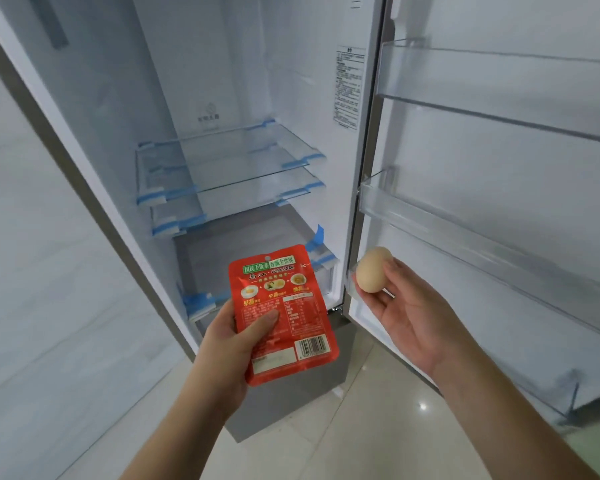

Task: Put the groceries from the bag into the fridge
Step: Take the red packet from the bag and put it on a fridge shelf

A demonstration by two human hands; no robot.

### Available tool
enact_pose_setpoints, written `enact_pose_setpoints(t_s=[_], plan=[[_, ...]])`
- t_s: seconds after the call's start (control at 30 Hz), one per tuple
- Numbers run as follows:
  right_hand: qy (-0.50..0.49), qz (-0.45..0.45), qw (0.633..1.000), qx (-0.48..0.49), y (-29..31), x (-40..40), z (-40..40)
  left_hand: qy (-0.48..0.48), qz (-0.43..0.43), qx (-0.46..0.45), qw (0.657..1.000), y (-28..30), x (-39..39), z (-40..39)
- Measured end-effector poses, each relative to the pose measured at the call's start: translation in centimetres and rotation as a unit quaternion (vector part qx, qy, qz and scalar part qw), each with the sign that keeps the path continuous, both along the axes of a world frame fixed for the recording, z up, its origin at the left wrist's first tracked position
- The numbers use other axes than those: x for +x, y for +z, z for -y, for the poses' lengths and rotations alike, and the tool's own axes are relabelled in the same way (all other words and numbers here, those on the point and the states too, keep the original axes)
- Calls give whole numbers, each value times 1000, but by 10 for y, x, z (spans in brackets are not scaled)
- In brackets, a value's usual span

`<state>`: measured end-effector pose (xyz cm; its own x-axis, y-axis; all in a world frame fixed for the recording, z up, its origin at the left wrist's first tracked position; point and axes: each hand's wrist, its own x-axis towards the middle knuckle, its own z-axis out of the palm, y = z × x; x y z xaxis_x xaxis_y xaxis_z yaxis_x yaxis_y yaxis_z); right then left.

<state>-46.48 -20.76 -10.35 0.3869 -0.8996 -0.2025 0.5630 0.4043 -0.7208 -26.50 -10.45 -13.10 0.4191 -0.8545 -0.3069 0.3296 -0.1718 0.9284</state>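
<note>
The fridge (94, 109) stands open in front of me, its glass shelves (243, 147) bare and taped with blue tape. My left hand (229, 344) grips a flat red snack packet (284, 313), back side up, in front of the lower drawer (201, 258). My right hand (409, 313) holds a beige egg (371, 270) between thumb and fingertips, close to the inner edge of the lowest door rack. The grocery bag is out of view.
The fridge door (499, 150) is swung open to the right, with three clear door racks (465, 223). A pale wall is on the left. Glossy floor tiles (378, 427) lie below.
</note>
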Motion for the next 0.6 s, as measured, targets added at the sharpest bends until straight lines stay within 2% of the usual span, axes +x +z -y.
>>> enact_pose_setpoints(t_s=[0.27,0.37,0.5,0.6], plan=[[-30,-18,999,-14,26,-1,44,-54,-10,5,998,7,3,61],[-66,-35,996,-44,38,-4,51,-90,-14,-12,996,13,6,83],[-137,-34,988,-53,54,-11,61,-145,-61,-38,987,28,8,107],[-173,-52,981,-67,66,-22,69,-182,-52,-45,981,34,14,124]])
